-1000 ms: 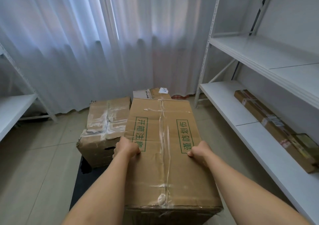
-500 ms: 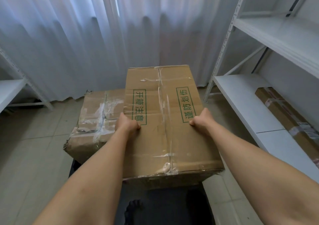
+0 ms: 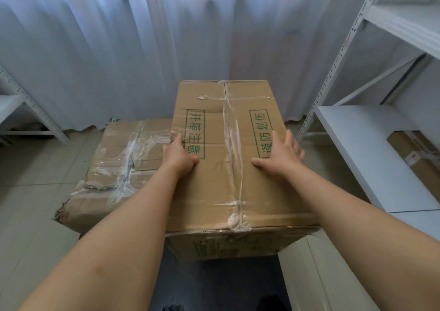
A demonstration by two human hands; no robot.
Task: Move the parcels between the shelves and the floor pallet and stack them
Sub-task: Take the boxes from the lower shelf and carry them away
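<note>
The printed parcel (image 3: 228, 158) was seen set down on the dark floor pallet (image 3: 214, 284), long axis running away from the camera toward the curtain (image 3: 119, 48), taped seam along that axis, printed top face up. Its near end overhung or sat at the pallet edge; how much support was under it could not be told. Its left side was touching or just beside the crumpled parcel (image 3: 119, 167), which sat lower.

Left hand (image 3: 178, 158) was laid on the top face at the left edge, fingers loosely curled over it, not clamped. Right hand (image 3: 278, 158) was flat on top, fingers spread and straight, grip released, pressing only.

Risks judged: parcel left skewed against the dented neighbour, so later stacking would be uneven; a push forward could carry it past the far pallet edge, hidden behind it; loose tape at the near seam could snag. The white shelf (image 3: 371, 158) stood close on the right, another parcel (image 3: 416, 158) underneath.
</note>
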